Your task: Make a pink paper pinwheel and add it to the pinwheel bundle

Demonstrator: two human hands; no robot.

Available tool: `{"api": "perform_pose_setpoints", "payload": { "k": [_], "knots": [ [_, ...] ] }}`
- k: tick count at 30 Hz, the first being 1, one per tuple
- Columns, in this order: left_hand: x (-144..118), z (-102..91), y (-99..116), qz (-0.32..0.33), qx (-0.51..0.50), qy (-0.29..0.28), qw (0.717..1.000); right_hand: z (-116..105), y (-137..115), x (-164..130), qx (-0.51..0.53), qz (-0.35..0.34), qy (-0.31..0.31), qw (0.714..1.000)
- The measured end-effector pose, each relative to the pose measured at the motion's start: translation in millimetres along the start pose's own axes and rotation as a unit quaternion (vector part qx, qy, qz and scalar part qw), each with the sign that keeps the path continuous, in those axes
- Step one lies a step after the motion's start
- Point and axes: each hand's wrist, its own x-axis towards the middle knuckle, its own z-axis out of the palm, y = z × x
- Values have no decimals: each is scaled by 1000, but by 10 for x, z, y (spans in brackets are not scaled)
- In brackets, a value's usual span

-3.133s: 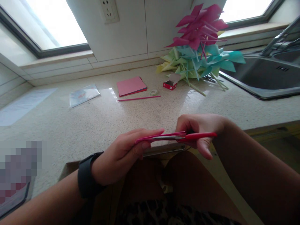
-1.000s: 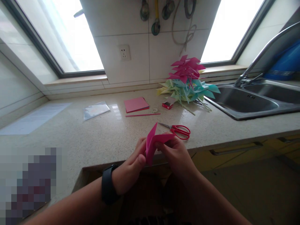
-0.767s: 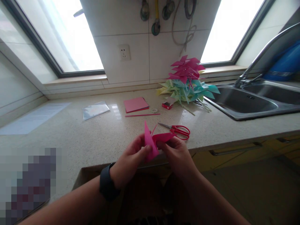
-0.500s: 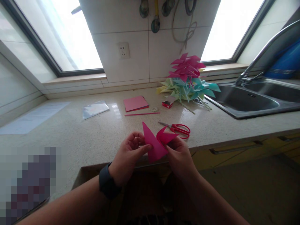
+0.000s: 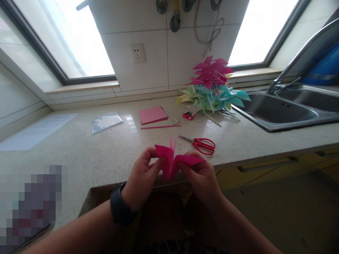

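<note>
A bright pink sheet of paper (image 5: 167,165), cut and partly folded, is held up between my two hands over the counter's front edge. My left hand (image 5: 148,165) pinches its left flap with thumb and fingers. On the other side my right hand (image 5: 200,173) grips the right flap, which spreads out toward the right. Narrow points of the paper stand up in the middle. Just beyond my right hand lie red-handled scissors (image 5: 203,145), blades toward the left. Further back are a thin pink stick (image 5: 160,126) and a small roll of tape (image 5: 174,121).
Behind the stick rests a stack of pink paper squares (image 5: 153,115), with a small red box (image 5: 189,113) to its right. Paper pinwheels (image 5: 212,76) are piled by the sink (image 5: 286,109). A clear plastic sleeve (image 5: 107,121) and a printed sheet (image 5: 39,129) lie left.
The pink paper has opened out: its left part has folded over and the right flap spreads wider. Both hands keep hold of it and have shifted only slightly.
</note>
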Motion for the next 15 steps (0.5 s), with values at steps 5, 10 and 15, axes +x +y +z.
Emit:
{"api": "perform_pose_setpoints", "payload": {
  "k": [5, 10, 15],
  "knots": [
    [-50, 0, 17, 31, -7, -40, 999, 16, -18, -4, -19, -56, 0, 998],
    [-128, 4, 28, -17, -42, -82, 996, 38, -9, -26, 7, -64, -10, 998],
    [-96, -20, 27, 25, -14, -119, 993, 32, 9, -56, 30, -74, -16, 997]
  ]
}}
